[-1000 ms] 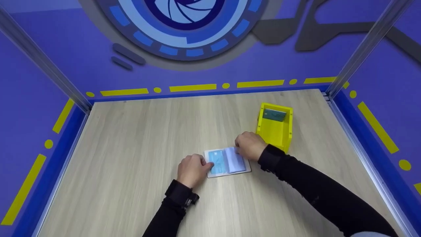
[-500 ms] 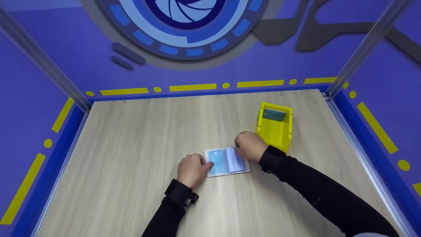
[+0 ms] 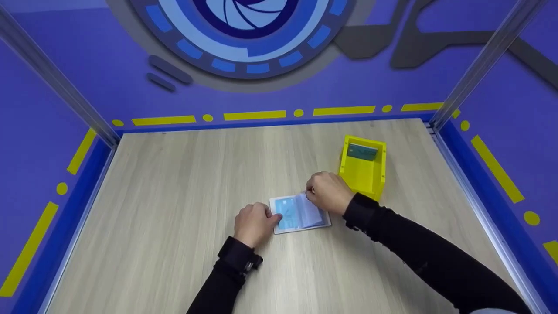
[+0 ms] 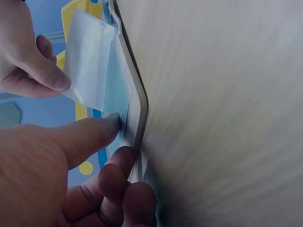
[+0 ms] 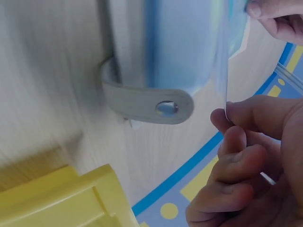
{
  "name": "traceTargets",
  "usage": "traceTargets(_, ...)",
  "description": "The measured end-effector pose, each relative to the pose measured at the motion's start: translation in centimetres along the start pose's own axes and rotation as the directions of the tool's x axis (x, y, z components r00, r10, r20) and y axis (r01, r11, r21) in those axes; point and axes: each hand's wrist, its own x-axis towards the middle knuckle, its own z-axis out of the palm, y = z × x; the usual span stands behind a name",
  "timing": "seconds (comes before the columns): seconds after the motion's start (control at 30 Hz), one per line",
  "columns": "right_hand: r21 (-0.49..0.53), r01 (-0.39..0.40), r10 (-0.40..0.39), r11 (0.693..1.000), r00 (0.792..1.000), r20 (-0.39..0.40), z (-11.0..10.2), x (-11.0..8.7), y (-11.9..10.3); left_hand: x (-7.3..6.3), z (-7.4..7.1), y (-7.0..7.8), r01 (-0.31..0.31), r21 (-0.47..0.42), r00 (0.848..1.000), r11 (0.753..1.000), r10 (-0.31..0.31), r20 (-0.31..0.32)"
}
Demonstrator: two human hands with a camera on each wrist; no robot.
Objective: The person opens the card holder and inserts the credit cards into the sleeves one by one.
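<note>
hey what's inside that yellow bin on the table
A dark teal card stands against the far wall inside the yellow bin. The right hand covers the bin's near left corner, so anything there can't be seen.

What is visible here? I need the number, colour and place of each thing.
Card holder: one, whitish, open on table
Inserted card: one, light blue, holder's left half
Pockets: number unclear, transparent, holder's right half
Snap strap: one, pale grey, on holder
Bin: one, yellow, behind holder, right
Standing card: one, dark green, bin's far end
Table: one, pale wood-look, beneath
Wall panels: three, blue-violet, back and sides
Round emblem: one, blue and grey, back panel
Posts: two, metallic grey, back corners
Wristbands: two, black, wrists
Arm sleeves: two, black, forearms
Left hand: one, gripping holder's left edge
Right hand: one, pinching a pocket
</note>
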Motion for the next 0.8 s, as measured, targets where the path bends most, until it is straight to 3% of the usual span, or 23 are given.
traceTargets(0.17, 0.132, -0.131, 0.115, 0.983, 0.986, 0.122, -0.4, 0.5, -0.4, 0.0, 0.1, -0.1, -0.005, 0.002, 1.000, 1.000, 0.005, -0.001)
traceTargets(0.3, 0.237, -0.251, 0.198, 0.939, 0.954, 0.226, -0.9, 0.9, -1.0, 0.0, 0.0, 0.0, -0.014, 0.004, 1.000, 1.000, 0.014, -0.002)
traceTargets(0.4, 0.291, -0.306, 0.234, 0.906, 0.937, 0.258, -1.3, 1.2, -1.5, 0.1, -0.1, 0.1, -0.021, 0.003, 1.000, 1.000, 0.021, -0.004)
traceTargets(0.63, 0.358, -0.340, 0.243, 0.870, 0.926, 0.290, -1.2, 2.2, -2.6, 0.3, -0.3, 0.1, -0.014, 0.007, 1.000, 1.000, 0.014, -0.019)
traceTargets(0.8, 0.366, -0.283, 0.187, 0.887, 0.943, 0.276, 0.0, 3.3, -3.1, 0.4, -0.3, 0.1, -0.033, 0.013, 0.999, 0.999, 0.033, -0.029)
